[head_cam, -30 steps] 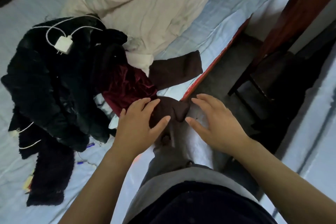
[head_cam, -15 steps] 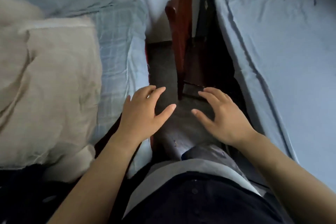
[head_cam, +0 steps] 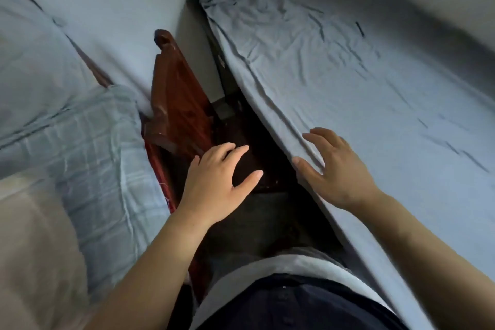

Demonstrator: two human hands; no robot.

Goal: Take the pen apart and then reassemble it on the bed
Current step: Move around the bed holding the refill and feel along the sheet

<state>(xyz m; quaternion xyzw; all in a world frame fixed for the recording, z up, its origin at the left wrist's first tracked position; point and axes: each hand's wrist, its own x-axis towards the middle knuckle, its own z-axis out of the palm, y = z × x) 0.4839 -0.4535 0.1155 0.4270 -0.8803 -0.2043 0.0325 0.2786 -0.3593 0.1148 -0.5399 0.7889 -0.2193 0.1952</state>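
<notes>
While both hands hung in the air with nothing in them, the left hand point(head_cam: 214, 182) was spread over the dark gap between two beds, its fingers point(head_cam: 235, 151) wide and relaxed. The right hand point(head_cam: 334, 171) hovered over the edge of the right-hand bed point(head_cam: 375, 94), fingers loosely splayed, the thumb close to the sheet's fold; whether it touched the sheet could not be told. That bed was covered by a wrinkled pale blue sheet, with a few small dark marks on it too blurred to identify. A reddish wooden chair point(head_cam: 174, 99) stood in the narrow aisle just ahead of the left hand, filling most of the passage. On the left lay a plaid blue pillow point(head_cam: 101, 147) and a beige quilt point(head_cam: 34, 244). No pen could be made out anywhere in view.
</notes>
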